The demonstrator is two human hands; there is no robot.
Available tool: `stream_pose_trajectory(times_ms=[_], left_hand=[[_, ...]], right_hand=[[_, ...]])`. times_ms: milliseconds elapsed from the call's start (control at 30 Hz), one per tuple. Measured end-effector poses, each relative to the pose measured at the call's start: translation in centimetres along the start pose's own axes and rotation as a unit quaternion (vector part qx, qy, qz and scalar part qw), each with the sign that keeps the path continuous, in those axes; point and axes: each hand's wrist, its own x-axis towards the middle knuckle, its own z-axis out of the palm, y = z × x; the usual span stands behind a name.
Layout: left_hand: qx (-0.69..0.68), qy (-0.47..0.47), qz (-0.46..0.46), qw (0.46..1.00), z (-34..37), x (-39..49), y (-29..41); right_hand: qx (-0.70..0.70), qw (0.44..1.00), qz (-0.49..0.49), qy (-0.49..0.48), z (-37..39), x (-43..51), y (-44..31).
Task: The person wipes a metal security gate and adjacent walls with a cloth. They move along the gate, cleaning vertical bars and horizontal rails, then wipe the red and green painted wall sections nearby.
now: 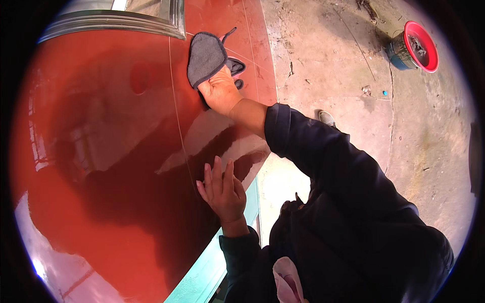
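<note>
My right hand [221, 89] reaches far out, its fingers wrapped around a grey cleaning cloth [207, 57] with dark bound edges. Part of the cloth is bunched under the hand, and a pink side shows there. It lies against a glossy red tiled surface [125, 125] with thin pale joints. Closer to my body, my left hand [224, 191] is spread over the same red surface, back of the hand towards me, holding nothing. Whether its fingers touch the tiles I cannot tell. Reflections and a large dark shadow cover much of the red surface.
A metal window frame [113, 22] borders the surface at upper left. A pale teal strip [204, 269] runs along its near edge. On the cracked concrete floor [341, 75] stand a bucket with a red rim [435, 47], a blue cap [385, 93] and a shoe [326, 117].
</note>
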Motion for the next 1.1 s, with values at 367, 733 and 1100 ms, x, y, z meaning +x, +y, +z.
stream_pose_trajectory(times_ms=[367,733,1100], left_hand=[[-0.094,0.100,0.041,0.990,0.6,-0.5,-1.0],[-0.142,-0.156,-0.011,0.977,4.4,5.3,2.5],[-0.430,-0.048,-0.104,0.895,6.6,4.9,1.9]], right_hand=[[-0.055,0.992,-0.056,-0.097,-1.2,-12.9,-3.3],[-0.112,0.950,0.263,0.124,-0.7,-11.9,15.9],[-0.030,0.997,-0.041,-0.060,-1.2,-5.6,5.2]])
